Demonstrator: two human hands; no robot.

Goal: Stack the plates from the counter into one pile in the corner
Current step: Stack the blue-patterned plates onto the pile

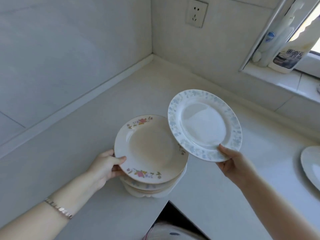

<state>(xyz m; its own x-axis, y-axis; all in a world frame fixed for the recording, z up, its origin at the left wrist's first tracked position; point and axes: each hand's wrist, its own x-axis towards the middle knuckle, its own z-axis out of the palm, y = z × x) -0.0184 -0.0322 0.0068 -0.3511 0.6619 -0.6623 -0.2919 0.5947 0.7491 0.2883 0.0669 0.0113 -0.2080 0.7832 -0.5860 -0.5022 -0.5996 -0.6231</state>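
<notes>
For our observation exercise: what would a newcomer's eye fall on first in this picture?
At centre, the right hand holds a blue-rimmed plate tilted aloft beside a flowered plate, which the left hand grips atop a pile on the counter. A bottle stands on the windowsill, upper right.

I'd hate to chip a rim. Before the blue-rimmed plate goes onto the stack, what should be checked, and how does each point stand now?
1. Grip: ok, the right hand pinches the blue-rimmed plate, thumb over its rim.
2. Top steadied: ok, the left hand holds the pink-flowered plate by its edge.
3. Landing surface bare: ok, nothing lies on that plate.
4. Is the pile level: cannot tell, its lower plates are mostly hidden.
5. Placed in the corner: not ok, it stands near the front edge of the counter.
6. All plates gathered: not ok, another plate lies at the right.
</notes>
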